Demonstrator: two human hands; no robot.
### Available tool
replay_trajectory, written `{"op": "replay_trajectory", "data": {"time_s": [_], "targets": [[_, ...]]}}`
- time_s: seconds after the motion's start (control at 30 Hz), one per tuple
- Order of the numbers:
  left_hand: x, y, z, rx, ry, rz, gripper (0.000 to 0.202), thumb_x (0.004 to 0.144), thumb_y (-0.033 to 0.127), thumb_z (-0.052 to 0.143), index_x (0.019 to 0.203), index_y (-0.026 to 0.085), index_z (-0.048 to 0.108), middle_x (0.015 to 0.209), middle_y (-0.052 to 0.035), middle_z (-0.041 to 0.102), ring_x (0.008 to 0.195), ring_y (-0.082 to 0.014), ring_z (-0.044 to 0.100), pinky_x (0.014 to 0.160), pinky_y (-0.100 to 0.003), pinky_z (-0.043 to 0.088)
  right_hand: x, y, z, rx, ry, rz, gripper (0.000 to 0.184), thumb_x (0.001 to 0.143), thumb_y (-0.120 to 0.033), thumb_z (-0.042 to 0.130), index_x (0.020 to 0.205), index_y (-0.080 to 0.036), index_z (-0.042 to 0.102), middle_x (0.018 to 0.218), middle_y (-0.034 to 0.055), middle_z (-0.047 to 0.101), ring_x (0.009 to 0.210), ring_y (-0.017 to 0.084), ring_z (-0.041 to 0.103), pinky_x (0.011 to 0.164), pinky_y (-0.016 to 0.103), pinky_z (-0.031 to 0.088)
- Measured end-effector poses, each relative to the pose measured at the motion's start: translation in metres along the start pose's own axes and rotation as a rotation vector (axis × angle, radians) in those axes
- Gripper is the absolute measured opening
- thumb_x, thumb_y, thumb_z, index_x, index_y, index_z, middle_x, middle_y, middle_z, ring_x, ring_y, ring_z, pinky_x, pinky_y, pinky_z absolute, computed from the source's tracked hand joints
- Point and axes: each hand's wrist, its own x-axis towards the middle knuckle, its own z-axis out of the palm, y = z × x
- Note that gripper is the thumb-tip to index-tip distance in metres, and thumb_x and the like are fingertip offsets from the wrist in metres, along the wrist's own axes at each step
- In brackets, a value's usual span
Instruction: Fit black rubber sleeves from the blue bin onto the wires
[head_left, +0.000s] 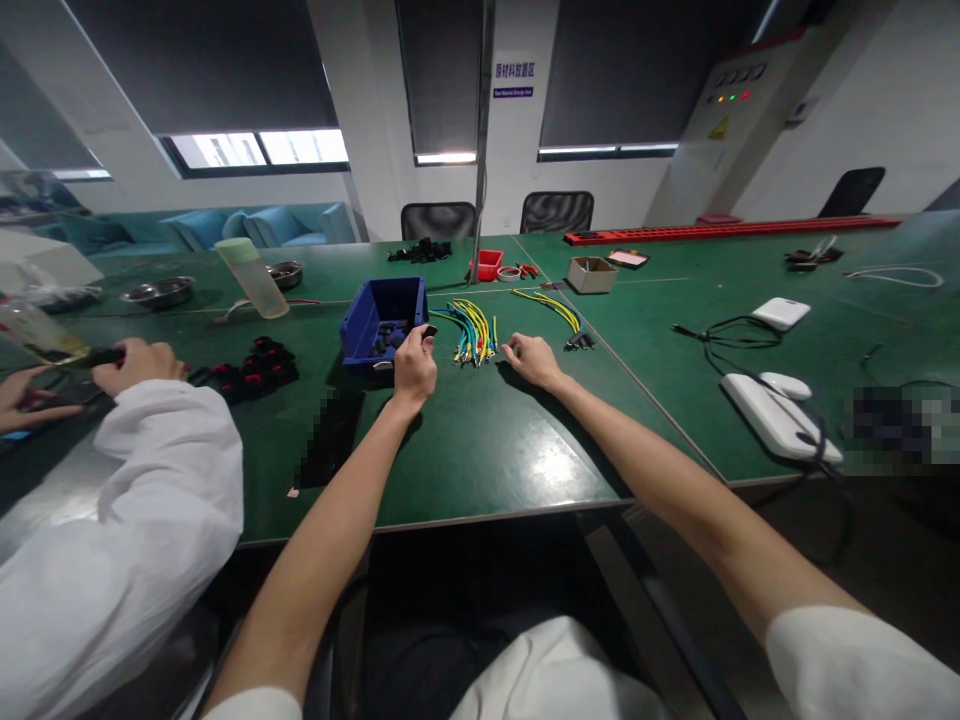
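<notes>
My left hand (415, 364) is closed around a small black part (430, 331), held just in front of the blue bin (375, 312) that contains several black parts. My right hand (531, 358) rests on the green table (480, 450) with its fingers curled, fingertips next to a bundle of yellow, green and blue wires (472, 328). I cannot make out anything in the right hand. A second bundle of yellow-green wires (559, 312) lies to the right of that hand.
A co-worker in a white sleeve (142, 500) sits at my left, hands near black switches with red marks (255, 368). Further off are a translucent cup (251, 277), metal bowls (161, 291), a red tray (487, 263), a cardboard box (591, 272) and white devices with cables (776, 405).
</notes>
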Motion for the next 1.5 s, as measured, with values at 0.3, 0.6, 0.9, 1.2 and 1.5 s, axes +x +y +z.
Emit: {"op": "replay_trajectory", "data": {"time_s": [0.3,0.6,0.9,1.2,1.5], "targets": [[-0.008,0.003,0.010,-0.039,-0.212,0.085,0.030,0.094,0.026,0.033,0.096,0.015,0.061,0.069,-0.0046,0.063,0.064,-0.0156,0.058,0.063,-0.024,0.039,0.000,-0.012,-0.002,-0.176,-0.054,-0.002,0.049,0.095,-0.049,0.027,0.104,-0.020,0.065,0.095,0.0144,0.069,0.090,0.026,0.065,0.074,0.031,0.042],[-0.013,0.009,0.008,0.115,-0.319,0.020,0.033,0.094,0.029,0.032,0.093,0.018,0.062,0.076,-0.0072,0.066,0.070,-0.0178,0.060,0.064,-0.025,0.037,0.039,-0.020,0.010,-0.142,0.035,0.139,0.055,0.095,-0.047,0.024,0.103,-0.013,0.066,0.100,0.0205,0.067,0.095,0.032,0.064,0.079,0.038,0.044],[-0.017,0.001,0.021,0.139,-0.454,-0.030,0.034,0.094,0.032,0.032,0.097,0.019,0.063,0.075,-0.0065,0.065,0.064,-0.0170,0.058,0.061,-0.025,0.036,0.076,-0.008,0.025,-0.020,-0.040,0.357,0.069,0.085,-0.065,0.037,0.103,-0.005,0.068,0.108,0.0283,0.063,0.107,0.037,0.058,0.088,0.045,0.043],[-0.017,-0.002,0.027,0.114,-0.504,-0.041,0.034,0.094,0.034,0.033,0.099,0.020,0.064,0.076,-0.0061,0.065,0.067,-0.0173,0.059,0.063,-0.026,0.038,0.083,0.002,0.026,-0.001,-0.118,0.229,0.041,0.084,-0.049,0.048,0.099,-0.018,0.069,0.107,0.0166,0.067,0.105,0.032,0.060,0.086,0.043,0.046],[-0.017,0.000,0.028,0.136,-0.523,-0.017,0.034,0.095,0.035,0.034,0.103,0.020,0.064,0.081,-0.0061,0.066,0.067,-0.0166,0.059,0.061,-0.025,0.038,0.103,0.021,0.019,0.097,-0.234,0.141,0.071,0.069,-0.040,0.070,0.131,-0.013,0.049,0.112,0.0171,0.062,0.102,0.031,0.060,0.085,0.043,0.049]]}}
